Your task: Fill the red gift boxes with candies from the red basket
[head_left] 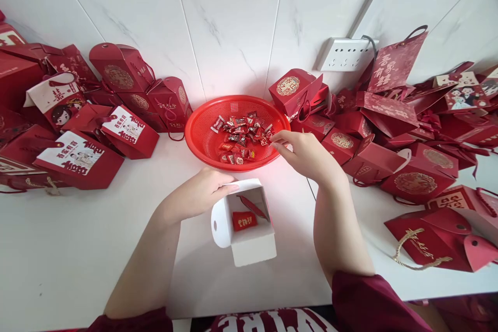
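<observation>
My left hand [208, 192] grips the back-left edge of a gift box [253, 251], its thumb over the wall. The box stands with its white flaps folded out and its mouth facing up. Inside it lie a red wrapped packet [244, 220] and a darker red strip [251, 206]. Over the right rim of a red plastic basket [196, 140], my right hand [305, 153] has its fingertips pinched at a small red wrapped candy [266, 137]. More wrapped candies [237, 140] are scattered on the basket's bottom.
Red gift boxes [87, 161] are piled on the left of the white table [128, 228]. Another pile of boxes [416, 171] fills the right side. A white power strip [345, 54] is on the tiled wall [233, 21] behind the basket.
</observation>
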The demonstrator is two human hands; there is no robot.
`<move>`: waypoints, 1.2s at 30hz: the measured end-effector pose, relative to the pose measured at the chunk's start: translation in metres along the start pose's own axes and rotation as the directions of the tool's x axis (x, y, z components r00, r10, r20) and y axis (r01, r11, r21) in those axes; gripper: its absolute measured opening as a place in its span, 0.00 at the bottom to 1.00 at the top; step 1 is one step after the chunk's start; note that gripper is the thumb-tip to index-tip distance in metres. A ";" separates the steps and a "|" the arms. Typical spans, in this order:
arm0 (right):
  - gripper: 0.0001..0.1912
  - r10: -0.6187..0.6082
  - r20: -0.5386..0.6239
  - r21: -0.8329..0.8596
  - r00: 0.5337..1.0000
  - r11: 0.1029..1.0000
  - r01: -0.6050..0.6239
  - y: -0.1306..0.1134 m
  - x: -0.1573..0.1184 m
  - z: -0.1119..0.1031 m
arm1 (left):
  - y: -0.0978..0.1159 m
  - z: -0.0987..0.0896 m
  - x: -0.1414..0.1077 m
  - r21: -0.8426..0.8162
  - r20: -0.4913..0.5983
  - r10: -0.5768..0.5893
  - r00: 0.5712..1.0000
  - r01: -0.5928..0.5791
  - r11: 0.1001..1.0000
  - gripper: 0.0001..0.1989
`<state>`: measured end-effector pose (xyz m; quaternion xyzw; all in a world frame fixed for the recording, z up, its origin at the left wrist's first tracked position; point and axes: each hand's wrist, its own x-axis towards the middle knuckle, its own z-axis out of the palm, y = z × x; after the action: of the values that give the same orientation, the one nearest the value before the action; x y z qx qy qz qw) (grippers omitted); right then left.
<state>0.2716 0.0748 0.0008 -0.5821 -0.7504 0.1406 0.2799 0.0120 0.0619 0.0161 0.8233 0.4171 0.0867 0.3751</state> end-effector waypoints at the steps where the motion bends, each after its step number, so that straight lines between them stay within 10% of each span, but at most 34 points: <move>1: 0.12 0.002 0.001 -0.002 1.000 1.000 -0.002 0.000 0.000 0.000 | 0.001 0.000 0.000 0.022 0.011 -0.003 1.000 0.002 1.000 0.22; 18: 0.17 0.288 0.112 -0.229 0.951 0.939 -0.257 0.038 -0.003 -0.015 | -0.015 0.002 -0.002 0.122 -0.149 -0.096 0.984 0.114 0.986 0.17; 26: 0.21 0.128 0.157 -0.052 0.979 0.991 -0.121 0.029 -0.010 -0.020 | -0.017 0.003 0.005 0.076 -0.113 -0.087 0.990 0.096 0.992 0.17; 33: 0.24 0.179 -0.104 0.129 0.978 0.978 -0.165 0.044 -0.040 -0.061 | -0.011 0.004 0.007 0.106 -0.110 -0.078 0.991 0.090 0.990 0.17; 36: 0.34 0.287 -0.377 0.050 0.881 0.956 -0.291 0.080 -0.074 -0.090 | -0.011 0.004 0.005 0.107 -0.108 -0.115 0.987 0.127 0.986 0.17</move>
<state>0.3997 0.0166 0.0117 -0.7046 -0.5873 0.0622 0.3934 0.0109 0.0675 0.0046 0.8110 0.4892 0.0817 0.3103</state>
